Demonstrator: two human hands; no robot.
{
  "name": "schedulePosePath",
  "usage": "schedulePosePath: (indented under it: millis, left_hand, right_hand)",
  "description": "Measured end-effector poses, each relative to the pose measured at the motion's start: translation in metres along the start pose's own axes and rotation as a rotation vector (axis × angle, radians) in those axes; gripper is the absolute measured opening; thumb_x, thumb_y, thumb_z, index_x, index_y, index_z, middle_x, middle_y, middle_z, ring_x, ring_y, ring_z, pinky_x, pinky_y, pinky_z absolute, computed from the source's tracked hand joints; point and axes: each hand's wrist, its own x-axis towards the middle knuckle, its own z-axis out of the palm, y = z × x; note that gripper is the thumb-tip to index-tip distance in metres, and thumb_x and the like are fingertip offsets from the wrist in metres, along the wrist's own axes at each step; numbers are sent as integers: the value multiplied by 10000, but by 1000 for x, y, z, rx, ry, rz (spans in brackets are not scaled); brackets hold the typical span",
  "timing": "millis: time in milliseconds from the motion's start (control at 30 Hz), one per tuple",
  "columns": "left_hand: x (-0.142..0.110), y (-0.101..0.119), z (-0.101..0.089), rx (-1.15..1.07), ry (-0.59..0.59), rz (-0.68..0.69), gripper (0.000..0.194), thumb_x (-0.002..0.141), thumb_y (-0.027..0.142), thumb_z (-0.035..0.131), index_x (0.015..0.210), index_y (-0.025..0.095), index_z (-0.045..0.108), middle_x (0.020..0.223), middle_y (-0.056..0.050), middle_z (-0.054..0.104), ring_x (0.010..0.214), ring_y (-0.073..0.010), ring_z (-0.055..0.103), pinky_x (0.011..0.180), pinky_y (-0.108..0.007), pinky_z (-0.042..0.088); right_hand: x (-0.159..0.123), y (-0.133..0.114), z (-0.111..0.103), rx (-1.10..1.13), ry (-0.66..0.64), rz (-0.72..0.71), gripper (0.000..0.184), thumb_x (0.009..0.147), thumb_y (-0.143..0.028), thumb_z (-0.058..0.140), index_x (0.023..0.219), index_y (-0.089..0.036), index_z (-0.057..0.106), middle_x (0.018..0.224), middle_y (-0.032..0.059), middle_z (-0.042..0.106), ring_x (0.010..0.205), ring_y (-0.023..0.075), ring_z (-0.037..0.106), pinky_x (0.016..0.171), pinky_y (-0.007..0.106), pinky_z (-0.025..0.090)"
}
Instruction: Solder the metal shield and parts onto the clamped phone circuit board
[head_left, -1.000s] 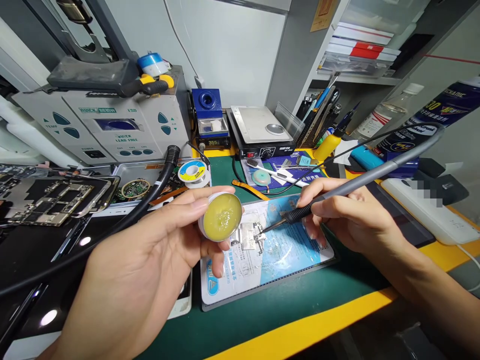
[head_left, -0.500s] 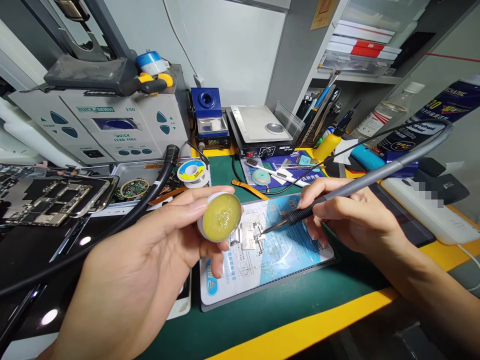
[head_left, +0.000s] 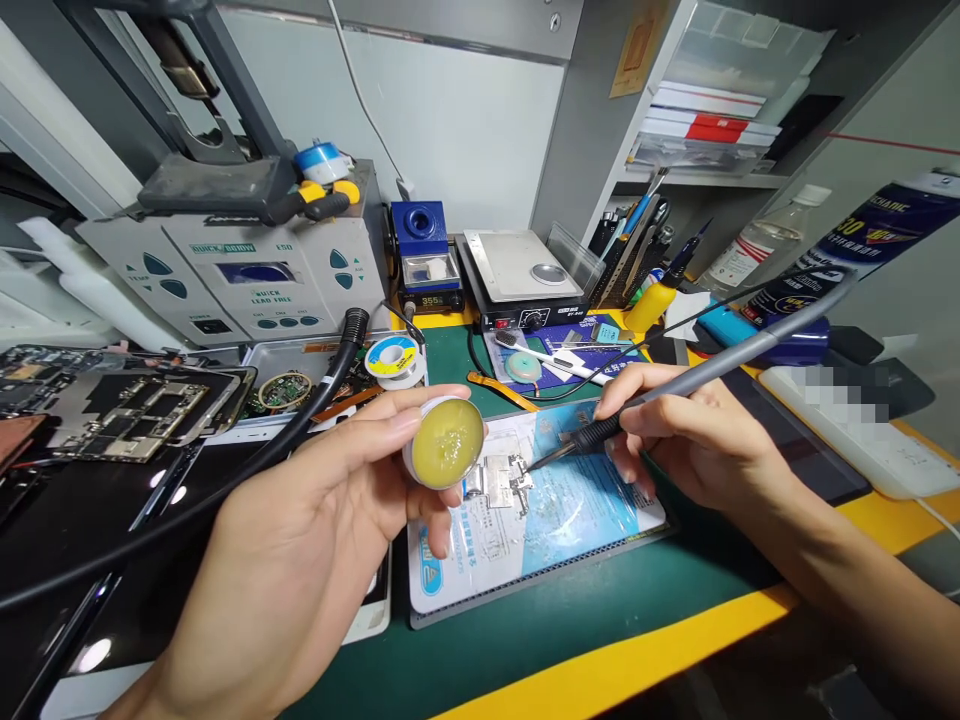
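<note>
Between the thumb and fingers of my left hand (head_left: 322, 500) is a small round tin of yellow paste (head_left: 448, 441), tilted so its open face shows. My right hand (head_left: 675, 430) grips a soldering iron (head_left: 596, 434) like a pen. Its thin tip points left, at the edge of a small silver circuit board (head_left: 506, 480); whether tip and board touch, I cannot tell. The board lies on a white and blue printed pad (head_left: 592, 510). The tin hangs just left of the board, above the pad, and hides part of it.
A hot-air station (head_left: 255, 270) stands at the back left, its black hose (head_left: 300, 440) crossing the left side. A solder spool (head_left: 394, 361), a hot plate (head_left: 525, 270) and a toothbrush (head_left: 555, 358) sit behind the pad. Phone boards (head_left: 127, 400) lie at left, a power strip (head_left: 855, 430) at right.
The view has shifted slightly, so the background sits lower and further right. Both hands keep their grips, and the iron's tip stays by the board's right edge.
</note>
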Motion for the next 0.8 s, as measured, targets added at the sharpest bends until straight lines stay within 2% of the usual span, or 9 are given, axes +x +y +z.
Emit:
schedulePosePath:
  millis: [200,400,567,667,733,800]
  left_hand:
    - [-1,7,0,-68,22,38,227,897,258,553,957,136,735,868,-104,639,669,-213,579,488,-339,546]
    - [-1,17,-9,-158,5,133,196,896,259,529,898,162,700,825,-64,642,621,-174,566,460,-281,488]
    - [-4,24,-11,-187,-55,139,267,937,285,467,1020,122,661,772,-57,625,573,-139,536,436,-242,413]
    - [-3,26,-13,-208,-71,122,305,989,420,528,1074,144,623,862,-30,640,592,-101,544,470,-222,437]
    - [0,26,-17,-236,-37,103,324,975,456,586,1082,152,617,914,-24,647,637,-99,572,524,-230,486]
    - [3,28,-23,-273,18,86,307,970,429,605,1102,152,620,963,-34,656,705,-119,610,595,-264,537]
  right_hand:
    - [2,1,-2,55,8,-5,63,687,-236,728,715,-182,741,404,-23,574,308,160,553,233,204,410]
    - [8,-1,-9,86,16,-83,207,804,-335,778,763,-185,642,475,-34,613,315,112,547,290,178,420]
    - [26,6,-18,50,20,-102,242,883,-329,749,777,-170,602,511,-68,571,353,81,517,324,173,395]
    - [34,5,-22,4,41,-76,225,997,-359,629,949,-141,656,710,-40,636,476,74,554,428,197,472]
    - [38,-2,-23,-41,56,-53,244,1006,-364,616,1104,-146,662,923,21,697,659,120,654,570,266,569]
    - [42,-15,-20,-97,67,-43,286,995,-358,631,1201,-159,649,1099,68,703,844,181,702,708,353,611]
